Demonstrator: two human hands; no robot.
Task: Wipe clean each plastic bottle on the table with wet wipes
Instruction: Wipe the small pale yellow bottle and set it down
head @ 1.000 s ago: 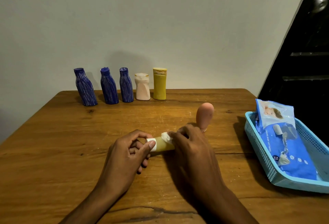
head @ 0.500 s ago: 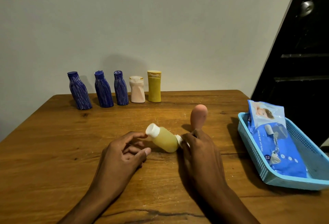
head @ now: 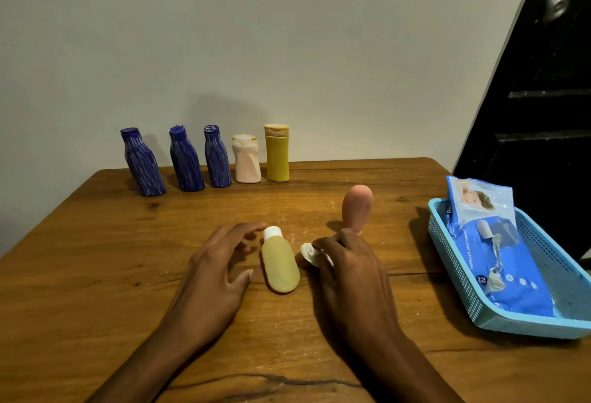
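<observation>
The bottle (head: pixel 280 264) lies mid-tabletop between the left hand (head: pixel 217 270), fingers spread and apparently clear of it, and the right hand (head: pixel 347 270), fingers pinching the wipe (head: pixel 311 254).

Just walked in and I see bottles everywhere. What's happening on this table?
A person is wiping plastic bottles clean. The right hand grips a crumpled wet wipe; the left hand hovers open beside a small yellow bottle lying flat between the hands. A peach bottle stands behind the right hand. Five more bottles line the wall, and the wipes pack sits in a blue basket.
</observation>
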